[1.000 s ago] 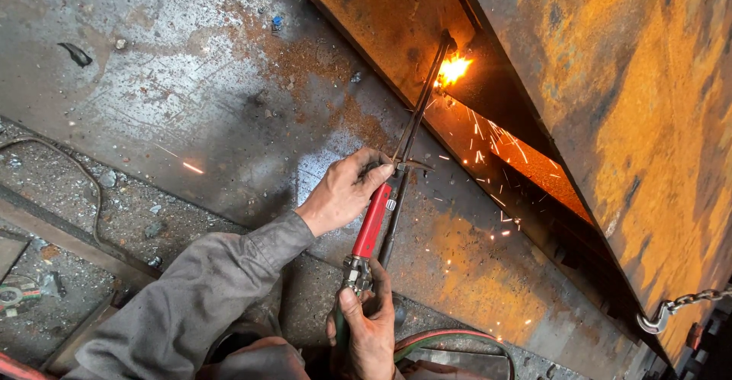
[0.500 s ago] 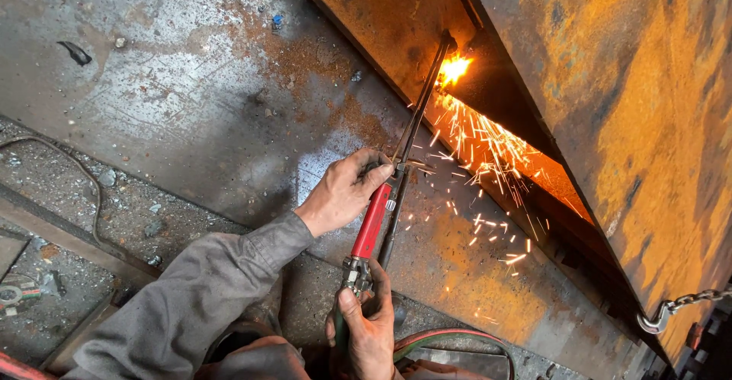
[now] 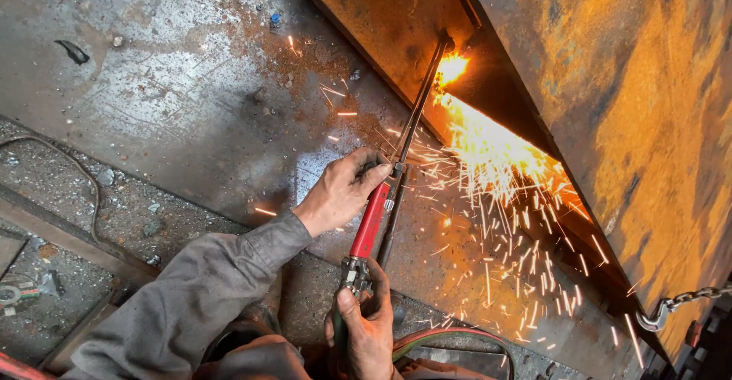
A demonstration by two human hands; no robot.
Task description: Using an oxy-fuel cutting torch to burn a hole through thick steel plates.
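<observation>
No packages, labels, signs or screens show in this view.
</observation>
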